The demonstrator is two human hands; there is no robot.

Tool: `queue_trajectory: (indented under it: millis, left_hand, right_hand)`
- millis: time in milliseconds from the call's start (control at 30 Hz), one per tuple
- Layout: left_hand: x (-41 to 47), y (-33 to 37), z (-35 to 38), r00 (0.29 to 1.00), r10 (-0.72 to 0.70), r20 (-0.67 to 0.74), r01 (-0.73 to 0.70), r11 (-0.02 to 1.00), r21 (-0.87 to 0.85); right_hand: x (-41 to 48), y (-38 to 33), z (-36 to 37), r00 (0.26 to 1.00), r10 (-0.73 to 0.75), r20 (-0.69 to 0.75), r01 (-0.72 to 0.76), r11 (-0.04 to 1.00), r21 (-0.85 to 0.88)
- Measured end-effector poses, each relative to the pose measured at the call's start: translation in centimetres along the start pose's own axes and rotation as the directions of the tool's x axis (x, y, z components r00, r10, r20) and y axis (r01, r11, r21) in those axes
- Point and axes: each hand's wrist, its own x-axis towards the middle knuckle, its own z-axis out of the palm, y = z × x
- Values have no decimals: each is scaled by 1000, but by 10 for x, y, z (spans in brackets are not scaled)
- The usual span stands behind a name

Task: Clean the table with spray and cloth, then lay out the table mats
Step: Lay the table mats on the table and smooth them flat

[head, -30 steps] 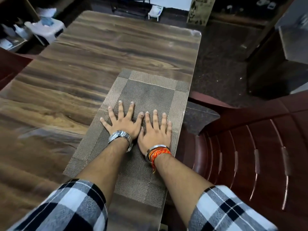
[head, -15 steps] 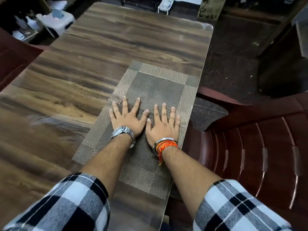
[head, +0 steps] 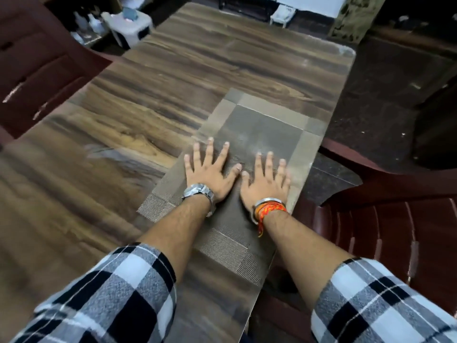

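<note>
A grey-brown woven table mat (head: 259,125) with a lighter border lies flat along the right edge of the dark wooden table (head: 153,90). My left hand (head: 210,172), with a steel watch on its wrist, presses flat on the mat's middle, fingers spread. Beside it, thumb almost touching thumb, my right hand (head: 268,180) lies flat on the mat too, with a bangle and orange thread at the wrist. Neither hand holds anything. No spray bottle or cloth shows on the table.
A dark red plastic chair (head: 395,231) stands close against the table's right side. Another dark red chair (head: 37,65) is at the left. A white stool (head: 128,26) with small items stands beyond the far left corner. Dark floor lies to the right.
The view has swung left and tilted, so the mat and hands now sit further right in frame. Both hands stay flat on the mat, with fingers spread a little wider.
</note>
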Motion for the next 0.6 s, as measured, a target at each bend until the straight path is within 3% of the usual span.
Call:
queue_trajectory:
  millis: [133, 333, 433, 500, 600]
  left_hand:
    - [-53, -38, -7, 994, -39, -106, 37, 999, -19]
    - [-159, -142, -33, 936, -280, -213, 275, 960, -54]
    - [-237, -195, -43, 838, -452, -305, 419, 892, -170]
    - [-298, -231, -44, 726, -568, -389, 519, 823, -233]
    - [-399, -282, -28, 576, -738, -351, 687, 670, -283]
  right_hand:
    - [-16, -18, -4, 971, -195, -141, 188, 980, -64]
    - [-109, -118, 20, 834, -550, -49, 551, 827, 113]
    - [-176, -171, 39, 710, -704, -30, 693, 690, 211]
    - [-227, -206, 52, 590, -807, -9, 780, 567, 265]
    - [-307, -242, 76, 421, -904, 79, 851, 424, 311]
